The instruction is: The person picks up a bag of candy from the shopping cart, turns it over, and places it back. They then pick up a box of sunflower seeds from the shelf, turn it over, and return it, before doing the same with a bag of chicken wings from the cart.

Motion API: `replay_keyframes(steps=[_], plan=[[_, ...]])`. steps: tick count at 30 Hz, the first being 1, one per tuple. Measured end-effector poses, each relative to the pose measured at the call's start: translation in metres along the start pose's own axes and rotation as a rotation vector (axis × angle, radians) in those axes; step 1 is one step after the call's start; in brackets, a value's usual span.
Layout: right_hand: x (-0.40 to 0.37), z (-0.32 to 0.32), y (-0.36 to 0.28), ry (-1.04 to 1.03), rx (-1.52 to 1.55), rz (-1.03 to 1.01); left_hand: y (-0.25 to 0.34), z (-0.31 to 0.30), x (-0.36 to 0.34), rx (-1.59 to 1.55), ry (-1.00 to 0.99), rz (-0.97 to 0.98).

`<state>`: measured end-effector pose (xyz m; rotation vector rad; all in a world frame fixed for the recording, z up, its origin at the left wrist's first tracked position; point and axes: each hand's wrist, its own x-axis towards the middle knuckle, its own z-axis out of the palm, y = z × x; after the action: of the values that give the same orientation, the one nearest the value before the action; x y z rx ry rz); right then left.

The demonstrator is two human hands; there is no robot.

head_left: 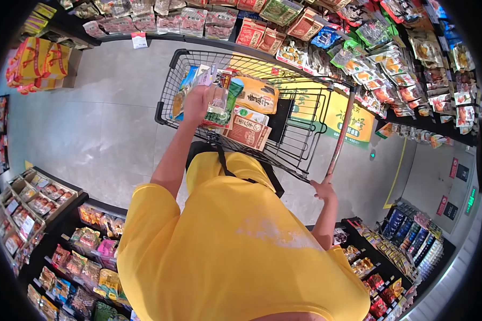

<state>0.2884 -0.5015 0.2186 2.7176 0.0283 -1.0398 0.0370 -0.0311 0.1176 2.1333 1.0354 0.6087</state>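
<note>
My left hand (198, 104) is over the shopping cart (168, 88), its fingers closed on a clear plastic package (218, 95) with a printed label; what is inside is hard to make out. Beneath it in the cart lie a yellow bag (256, 95), a green bag (234, 92), a brown-and-white box (247, 132) and a blue package (188, 79). At the near end of the cart's long handle (341, 134), my right hand (323, 188) grips the bar. Part of its fingers is hidden behind the handle.
Shelves of packaged snacks (305, 45) run close along the cart's far side. More snack shelves (85, 257) stand behind me at the lower left. A stack of red-and-yellow bags (40, 64) is at the upper left, and a yellow floor sign (348, 120) lies beyond the handle.
</note>
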Motion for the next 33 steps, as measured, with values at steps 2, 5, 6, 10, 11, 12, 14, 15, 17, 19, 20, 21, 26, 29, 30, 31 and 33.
replay_keyframes(steps=[2,5,6,10,11,12,14,15,17,19,20,21,26,29,30,31,33], plan=[[-0.037,-0.053,-0.020,-0.226,0.157,-0.095,0.044,-0.021,-0.005,-0.103,0.047,0.043],[0.010,-0.045,0.008,0.081,-0.023,-0.487,0.109,-0.054,-0.020,-0.164,0.117,0.035],[-0.014,-0.062,-0.009,0.115,0.156,-0.585,0.132,-0.067,-0.028,-0.318,0.051,-0.026],[-0.048,-0.091,-0.071,0.187,0.639,-1.132,0.204,-0.099,-0.060,-0.717,-0.137,-0.039],[-0.048,-0.096,-0.083,0.112,0.749,-1.187,0.221,-0.102,-0.068,-0.700,-0.132,-0.038],[-0.046,-0.101,-0.093,0.097,0.758,-1.200,0.235,-0.104,-0.078,-0.929,-0.172,-0.008],[-0.043,-0.111,-0.112,-0.371,1.155,-1.401,0.260,-0.107,-0.094,-1.134,-0.195,0.019],[-0.045,-0.114,-0.116,-0.650,1.218,-1.365,0.273,-0.107,-0.102,-1.181,-0.176,0.031],[-0.065,-0.116,-0.115,-1.005,1.259,-1.168,0.293,-0.105,-0.118,-1.215,-0.145,0.029],[-0.072,-0.101,-0.134,-1.058,1.239,-1.169,0.308,-0.102,-0.130,-1.208,-0.167,0.084],[-0.072,-0.097,-0.151,-1.088,1.223,-1.169,0.316,-0.102,-0.137,-1.207,-0.145,0.079],[-0.088,-0.081,-0.143,-1.117,1.204,-1.170,0.323,-0.104,-0.144,-1.126,-0.157,0.072],[-0.140,-0.032,-0.110,-1.266,1.062,-1.215,0.308,-0.123,-0.183,-0.991,-0.225,0.005],[-0.168,-0.009,-0.130,-1.417,0.922,-1.269,0.287,-0.136,-0.209,-0.979,-0.196,0.075],[-0.179,0.000,-0.139,-1.467,0.867,-1.287,0.281,-0.140,-0.215,-0.985,-0.177,0.209],[-0.190,0.008,-0.153,-1.519,0.814,-1.305,0.277,-0.150,-0.225,-0.970,-0.157,0.199],[-0.201,0.019,-0.158,-1.610,0.700,-1.336,0.265,-0.175,-0.247,-0.936,-0.080,0.195]])
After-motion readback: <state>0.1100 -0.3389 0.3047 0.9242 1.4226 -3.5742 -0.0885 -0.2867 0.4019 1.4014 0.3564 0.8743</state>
